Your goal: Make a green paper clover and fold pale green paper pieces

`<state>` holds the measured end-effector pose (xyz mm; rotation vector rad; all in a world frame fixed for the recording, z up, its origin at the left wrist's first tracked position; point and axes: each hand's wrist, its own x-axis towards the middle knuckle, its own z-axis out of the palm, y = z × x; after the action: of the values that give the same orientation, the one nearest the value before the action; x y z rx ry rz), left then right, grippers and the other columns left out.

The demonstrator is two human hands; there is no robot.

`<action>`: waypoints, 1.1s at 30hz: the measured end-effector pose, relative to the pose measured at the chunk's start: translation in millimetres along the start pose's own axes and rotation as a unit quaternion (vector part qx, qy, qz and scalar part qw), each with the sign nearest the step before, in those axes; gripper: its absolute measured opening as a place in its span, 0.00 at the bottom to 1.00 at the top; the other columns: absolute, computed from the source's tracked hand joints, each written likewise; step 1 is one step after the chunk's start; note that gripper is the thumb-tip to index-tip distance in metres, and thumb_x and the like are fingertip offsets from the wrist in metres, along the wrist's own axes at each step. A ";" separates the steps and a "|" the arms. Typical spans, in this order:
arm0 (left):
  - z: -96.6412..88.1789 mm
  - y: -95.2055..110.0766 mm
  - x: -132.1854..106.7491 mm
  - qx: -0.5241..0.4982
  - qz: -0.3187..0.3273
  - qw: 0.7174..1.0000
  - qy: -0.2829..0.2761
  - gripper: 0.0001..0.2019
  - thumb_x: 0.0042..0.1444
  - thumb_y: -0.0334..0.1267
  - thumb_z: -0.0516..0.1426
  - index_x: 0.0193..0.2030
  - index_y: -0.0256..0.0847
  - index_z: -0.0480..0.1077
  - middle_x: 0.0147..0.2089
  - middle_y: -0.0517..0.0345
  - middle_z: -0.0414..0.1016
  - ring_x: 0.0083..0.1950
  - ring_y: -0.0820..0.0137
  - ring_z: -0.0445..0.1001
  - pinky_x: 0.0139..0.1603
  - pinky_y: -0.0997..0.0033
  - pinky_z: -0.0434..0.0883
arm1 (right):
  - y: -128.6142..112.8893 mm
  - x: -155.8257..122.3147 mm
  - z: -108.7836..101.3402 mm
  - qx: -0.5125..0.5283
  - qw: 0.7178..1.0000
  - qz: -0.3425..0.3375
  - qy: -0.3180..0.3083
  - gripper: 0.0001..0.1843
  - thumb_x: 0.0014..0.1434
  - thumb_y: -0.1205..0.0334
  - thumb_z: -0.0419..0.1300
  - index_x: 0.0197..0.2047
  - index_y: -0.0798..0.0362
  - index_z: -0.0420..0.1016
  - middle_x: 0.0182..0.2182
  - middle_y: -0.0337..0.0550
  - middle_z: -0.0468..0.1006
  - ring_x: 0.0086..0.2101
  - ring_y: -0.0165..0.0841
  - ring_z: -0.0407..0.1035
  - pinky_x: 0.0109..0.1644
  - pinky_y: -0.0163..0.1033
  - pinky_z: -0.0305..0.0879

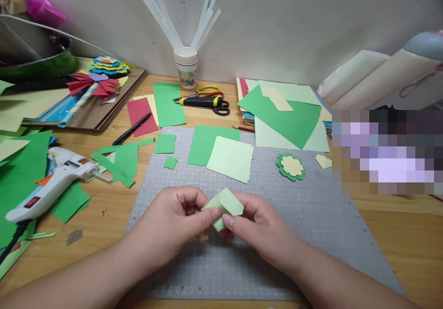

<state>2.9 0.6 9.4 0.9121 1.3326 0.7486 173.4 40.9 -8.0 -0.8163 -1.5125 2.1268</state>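
Observation:
My left hand point(173, 223) and my right hand point(258, 228) meet over the grey cutting mat point(311, 226). Both pinch a small folded piece of light green paper point(224, 203) between thumbs and fingertips, holding it just above the mat. The fingers of both hands are curled closed around the paper. Beyond the hands lie a light green square sheet point(231, 158) and a darker green sheet point(207, 143).
A white glue gun point(51, 182) lies at the left among green paper scraps. Scissors and a cutter point(207, 100), a cup of glue sticks point(186, 66), a black pen point(131, 129), a paper flower point(291, 166) and stacked green sheets point(287, 115) sit further back.

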 end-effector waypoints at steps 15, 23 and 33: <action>-3.0 5.7 -2.2 0.126 -0.064 0.989 -0.036 0.14 0.45 0.46 0.60 0.20 0.39 0.64 0.16 0.66 0.63 0.20 0.77 0.58 0.21 0.77 0.55 | -7.5 0.4 -0.8 -0.116 0.991 0.056 0.030 0.12 0.56 0.59 0.56 0.24 0.54 0.62 0.21 0.34 0.60 0.25 0.26 0.54 0.27 0.32 0.51; -2.4 1.9 -3.4 0.157 -0.067 0.980 -0.099 0.13 0.46 0.44 0.60 0.21 0.38 0.65 0.17 0.68 0.58 0.20 0.78 0.53 0.19 0.77 0.49 | -6.5 -2.8 -5.4 -0.219 0.975 0.034 -0.030 0.05 0.53 0.64 0.57 0.27 0.55 0.71 0.20 0.34 0.64 0.24 0.25 0.55 0.27 0.32 0.52; 1.0 0.7 -0.8 0.024 0.018 0.999 -0.027 0.11 0.50 0.41 0.60 0.24 0.39 0.64 0.22 0.67 0.61 0.24 0.77 0.57 0.25 0.77 0.56 | -2.9 -0.1 0.6 -0.117 0.983 -0.049 0.135 0.09 0.54 0.61 0.57 0.24 0.54 0.67 0.21 0.35 0.62 0.24 0.27 0.56 0.28 0.33 0.54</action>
<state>3.9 0.2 10.4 0.9890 1.2945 0.7174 173.1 41.3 -5.1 -1.0412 -1.6358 1.7092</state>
